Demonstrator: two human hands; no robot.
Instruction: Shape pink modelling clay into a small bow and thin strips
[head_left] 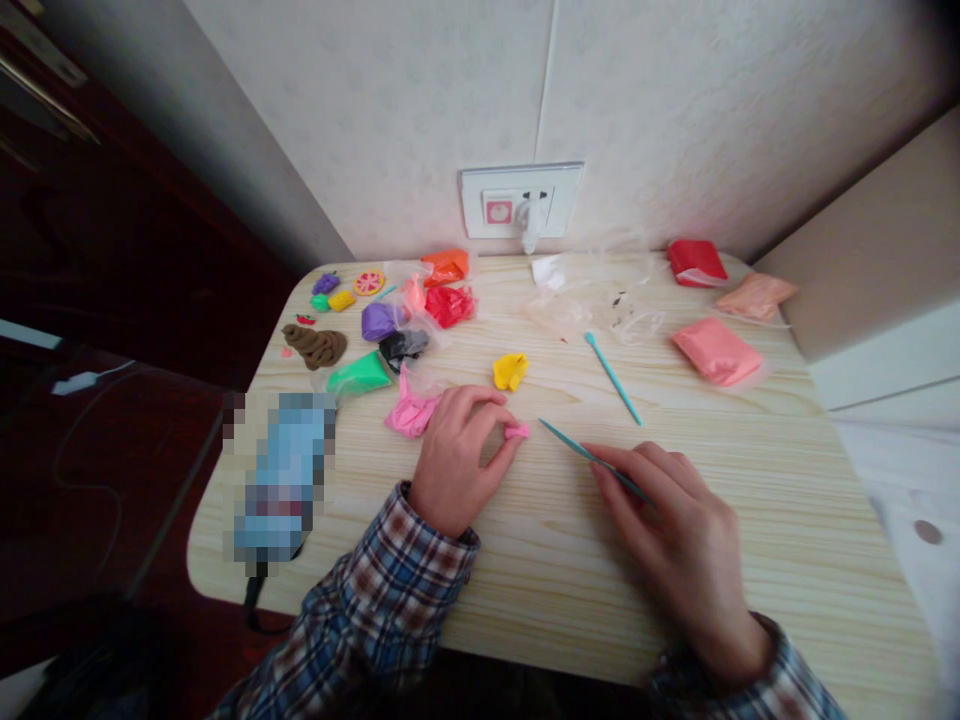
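My left hand (457,455) rests on the wooden table (750,480) and pinches a small pink clay piece (517,431) between thumb and fingertips. My right hand (675,535) lies to its right, fingers closed on a thin teal sculpting tool (577,448) whose tip points at the pink piece. Just left of my left hand lies a bag of pink clay (410,411). A yellow clay lump (510,371) sits just beyond my left hand.
A second teal tool (611,378) lies mid-table. Bags of coloured clay (401,335) and small clay figures (315,345) crowd the far left. Pink and red clay packs (716,350) lie far right, empty clear bags (600,300) at the back. A blurred device (281,480) lies at left.
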